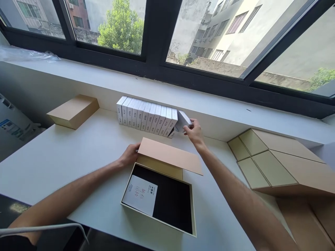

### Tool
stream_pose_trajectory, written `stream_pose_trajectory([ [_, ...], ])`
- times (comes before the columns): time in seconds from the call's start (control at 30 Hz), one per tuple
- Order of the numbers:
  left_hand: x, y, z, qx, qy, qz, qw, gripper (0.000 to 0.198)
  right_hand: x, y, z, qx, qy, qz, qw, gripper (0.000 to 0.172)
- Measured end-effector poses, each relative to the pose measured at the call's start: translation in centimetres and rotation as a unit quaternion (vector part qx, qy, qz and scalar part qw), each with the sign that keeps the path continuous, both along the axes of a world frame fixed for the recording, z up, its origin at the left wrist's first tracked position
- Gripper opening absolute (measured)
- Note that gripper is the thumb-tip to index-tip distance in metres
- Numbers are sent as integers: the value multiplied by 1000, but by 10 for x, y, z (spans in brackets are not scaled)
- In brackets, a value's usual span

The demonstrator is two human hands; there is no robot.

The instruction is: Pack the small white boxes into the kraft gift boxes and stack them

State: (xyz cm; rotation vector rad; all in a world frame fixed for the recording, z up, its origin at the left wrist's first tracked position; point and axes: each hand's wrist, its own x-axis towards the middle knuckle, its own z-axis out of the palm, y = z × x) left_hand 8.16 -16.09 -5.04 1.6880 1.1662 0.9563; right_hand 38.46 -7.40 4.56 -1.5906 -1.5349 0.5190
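Note:
My right hand [193, 129] is closed on a small white box [184, 119] at the right end of a row of white boxes [146, 116], which stand by the wall. My left hand [130, 154] is at the left edge of the tan lid [170, 155] of an open box; its fingertips are hidden. In front of the lid lies the open box's tray [194, 219], with a black insert [174, 202] and a white printed box [140, 195] at its left side.
A closed tan box [74, 109] sits at the back left. Stacked tan boxes [285, 164] fill the right side. Behind the white table [96, 146] run a window sill [117, 82] and dark window frames. Clear plastic [28, 55] lies on the sill.

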Motion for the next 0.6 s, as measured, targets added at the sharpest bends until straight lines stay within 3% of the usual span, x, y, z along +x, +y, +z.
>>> stream_pose_trajectory([
  [0.17,0,1,-2,5,-3,-5,1000,33,26,-33,23,19,107,-20,994,39],
  [0.27,-1,1,-2,9,6,0,1000,35,33,-82,50,58,143,-10,988,46],
  [0.4,-4,2,-2,17,25,26,999,32,23,-164,73,91,140,27,986,36],
  [0.5,-6,4,-5,20,47,43,998,25,3,-213,63,-2,74,113,991,32],
  [0.6,-6,5,-7,21,58,50,997,19,-15,-240,33,-55,-57,210,975,25],
])
